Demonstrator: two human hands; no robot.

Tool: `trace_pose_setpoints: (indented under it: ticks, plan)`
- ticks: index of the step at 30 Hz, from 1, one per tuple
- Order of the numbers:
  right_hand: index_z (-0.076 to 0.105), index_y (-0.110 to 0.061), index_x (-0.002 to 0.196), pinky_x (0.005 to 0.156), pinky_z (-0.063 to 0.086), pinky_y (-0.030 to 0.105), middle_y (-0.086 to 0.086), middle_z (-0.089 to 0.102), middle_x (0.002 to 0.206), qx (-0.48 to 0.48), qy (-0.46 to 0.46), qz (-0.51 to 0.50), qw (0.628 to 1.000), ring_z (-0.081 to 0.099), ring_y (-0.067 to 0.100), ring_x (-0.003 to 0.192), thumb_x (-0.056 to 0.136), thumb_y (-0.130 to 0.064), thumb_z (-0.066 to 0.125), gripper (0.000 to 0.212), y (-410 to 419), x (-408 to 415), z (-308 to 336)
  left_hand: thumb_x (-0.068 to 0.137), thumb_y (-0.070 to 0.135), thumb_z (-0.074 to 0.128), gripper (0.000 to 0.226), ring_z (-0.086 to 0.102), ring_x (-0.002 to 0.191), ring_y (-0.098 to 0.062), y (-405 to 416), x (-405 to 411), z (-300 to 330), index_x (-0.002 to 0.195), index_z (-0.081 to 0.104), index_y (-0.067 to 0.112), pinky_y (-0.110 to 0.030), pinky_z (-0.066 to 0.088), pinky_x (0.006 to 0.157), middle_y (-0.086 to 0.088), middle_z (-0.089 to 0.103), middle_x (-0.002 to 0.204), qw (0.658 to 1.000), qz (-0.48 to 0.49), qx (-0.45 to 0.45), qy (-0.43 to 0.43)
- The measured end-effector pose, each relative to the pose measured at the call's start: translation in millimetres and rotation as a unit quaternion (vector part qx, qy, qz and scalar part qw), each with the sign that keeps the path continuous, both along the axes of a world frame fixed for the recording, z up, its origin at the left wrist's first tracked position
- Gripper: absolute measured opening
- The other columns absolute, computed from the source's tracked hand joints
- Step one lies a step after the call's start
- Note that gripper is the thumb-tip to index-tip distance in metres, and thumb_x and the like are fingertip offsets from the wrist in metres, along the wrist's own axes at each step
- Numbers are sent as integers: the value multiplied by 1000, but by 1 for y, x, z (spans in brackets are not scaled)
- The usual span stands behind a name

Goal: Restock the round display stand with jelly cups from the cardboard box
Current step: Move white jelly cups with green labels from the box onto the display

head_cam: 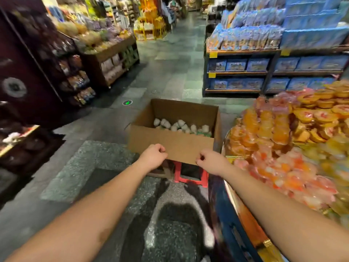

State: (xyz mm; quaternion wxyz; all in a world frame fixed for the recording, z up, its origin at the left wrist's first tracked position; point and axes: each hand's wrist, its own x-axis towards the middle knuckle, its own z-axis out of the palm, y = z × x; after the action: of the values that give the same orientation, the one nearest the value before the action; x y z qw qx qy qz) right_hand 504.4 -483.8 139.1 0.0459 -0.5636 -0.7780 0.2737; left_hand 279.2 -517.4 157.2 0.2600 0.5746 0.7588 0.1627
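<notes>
the box (171,143) is carried on a red stool (190,176), which stands on the stone floor (105,163); the stand (243,220) is piled with orange jelly cups (279,129).

Cardboard box (170,146): matt brown corrugated card. Jelly cups (181,125): glossy whitish plastic (blurred). Stool (190,175): red plastic. Floor (105,167): speckled polished stone.

The cardboard box (171,146) stands open-topped — reachable from above — with the round display stand (283,148) crowding its right side.
</notes>
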Motion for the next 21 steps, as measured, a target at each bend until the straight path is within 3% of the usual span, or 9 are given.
trace_pose_setpoints:
  ticks: [4,7,10,12,15,18,21]
  plan:
    - [63,-11,105,82,45,32,13,66,112,-24,-27,0,999,61,31,105,96,-33,48,28,61,-20,-40,94,31,55,19,58,107,-25,51,-21,-28,107,61,19,-29,43,84,-4,58,120,999,-10,-37,28]
    - [66,-17,88,63,43,27,7,69,93,-42,-10,-23,999,65,25,86,90,-34,60,18,118,-30,-78,95,30,54,24,57,108,-27,107,-34,-43,112,61,14,-32,44,90,-7,54,117,998,-11,-48,45]
    - [68,-19,104,72,41,25,-4,63,109,-51,0,1,999,62,18,94,93,-36,58,22,168,-43,-97,94,31,56,22,56,97,-26,166,-46,-62,103,60,11,-31,41,77,-9,56,107,998,5,-61,15]
    - [65,-19,101,72,40,26,-3,62,101,-75,-6,11,997,60,17,90,95,-32,52,20,197,-49,-111,91,31,58,20,59,94,-26,200,-52,-79,96,62,12,-34,44,76,-12,61,100,995,33,-86,-23]
    - [65,-19,106,75,48,26,-3,63,102,-131,-5,-7,991,60,14,90,95,-31,51,22,239,-56,-133,97,20,55,18,61,95,-28,244,-59,-101,107,65,9,-29,44,78,-8,61,97,990,33,-137,-29]
    - [65,-23,108,83,51,27,-4,64,105,-149,1,-31,988,62,13,95,97,-31,51,19,272,-60,-143,97,21,55,21,62,101,-27,284,-65,-110,113,63,10,-25,41,77,-9,66,108,988,47,-143,-34]
    - [64,-25,99,75,50,23,-6,63,98,-138,12,-55,989,60,7,85,98,-30,51,14,304,-62,-149,98,24,55,17,62,87,-19,322,-71,-119,112,61,16,-26,44,71,-3,65,103,986,55,-153,-45]
